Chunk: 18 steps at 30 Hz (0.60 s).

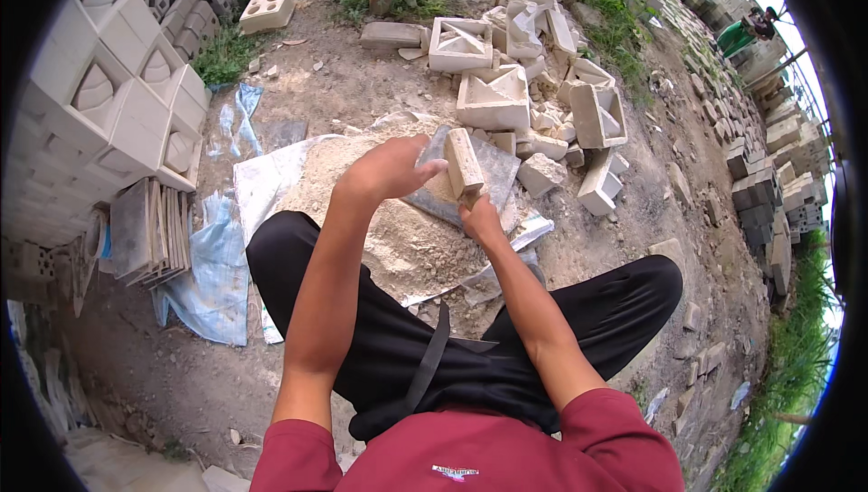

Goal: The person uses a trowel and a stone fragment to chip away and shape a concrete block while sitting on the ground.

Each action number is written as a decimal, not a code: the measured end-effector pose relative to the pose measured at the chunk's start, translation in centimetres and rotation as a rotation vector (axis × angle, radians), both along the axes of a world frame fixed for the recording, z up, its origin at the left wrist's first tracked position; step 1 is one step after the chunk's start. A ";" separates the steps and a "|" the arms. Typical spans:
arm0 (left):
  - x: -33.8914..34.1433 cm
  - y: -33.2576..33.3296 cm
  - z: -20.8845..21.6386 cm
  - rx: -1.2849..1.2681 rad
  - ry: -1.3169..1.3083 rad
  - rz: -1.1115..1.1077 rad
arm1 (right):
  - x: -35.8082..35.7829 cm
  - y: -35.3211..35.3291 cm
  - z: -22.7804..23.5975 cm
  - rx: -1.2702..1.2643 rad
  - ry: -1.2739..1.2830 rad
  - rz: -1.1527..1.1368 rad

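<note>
Item: pale rectangular concrete block piece [464, 163], held upright over the grey flat slab [470, 186]. I see my left hand [391, 169] wrapped on its upper side, my right hand [479, 219] gripping its base. I judge it heavy, rigid, gritty, chip-prone; grasp the long faces. Sand heap [362, 193] on white sheeting [262, 180] beneath slab. Hollow cast blocks [493, 99] beyond slab, apparently empty.

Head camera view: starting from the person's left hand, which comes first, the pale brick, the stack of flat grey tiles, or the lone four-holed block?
From the left hand:
1. Pale brick, just to its right, touching the fingers.
2. Stack of flat grey tiles, away on the left.
3. Four-holed block, far off at upper left.
</note>
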<state>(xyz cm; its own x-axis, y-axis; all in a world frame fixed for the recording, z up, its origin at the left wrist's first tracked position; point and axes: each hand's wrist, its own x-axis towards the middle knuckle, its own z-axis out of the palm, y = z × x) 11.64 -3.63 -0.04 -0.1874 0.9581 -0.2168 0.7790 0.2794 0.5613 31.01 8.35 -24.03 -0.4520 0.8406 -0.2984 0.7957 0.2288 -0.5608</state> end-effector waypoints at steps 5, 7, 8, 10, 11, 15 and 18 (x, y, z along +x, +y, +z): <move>0.1 -0.5 -0.2 -0.020 0.002 0.003 | -1.0 1.1 1.6 -0.089 -0.016 0.012; 0.2 -0.8 -0.1 -0.027 -0.004 0.012 | -1.2 -0.3 1.6 -0.035 0.120 -0.117; 0.3 -0.7 0.1 -0.024 -0.006 0.010 | -0.7 -0.7 1.1 -0.035 0.121 -0.116; 0.3 -0.3 -0.1 -0.021 -0.015 0.006 | 0.7 -0.7 -0.6 0.044 0.049 -0.071; 0.1 -0.3 -0.2 -0.022 -0.024 0.013 | 0.4 -0.3 0.0 0.048 0.049 -0.068; -0.1 -0.7 -0.4 0.000 0.013 0.013 | -1.0 0.7 2.0 -0.075 0.070 -0.023; 0.2 -0.3 -0.2 0.044 0.007 -0.005 | -1.3 -0.5 1.1 -0.029 0.149 -0.092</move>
<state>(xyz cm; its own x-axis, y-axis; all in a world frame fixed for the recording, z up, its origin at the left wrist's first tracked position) 11.87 -3.95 -0.29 -0.1835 0.9677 -0.1728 0.7843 0.2501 0.5677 29.71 7.86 -22.96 -0.4148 0.8725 -0.2582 0.7200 0.1412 -0.6794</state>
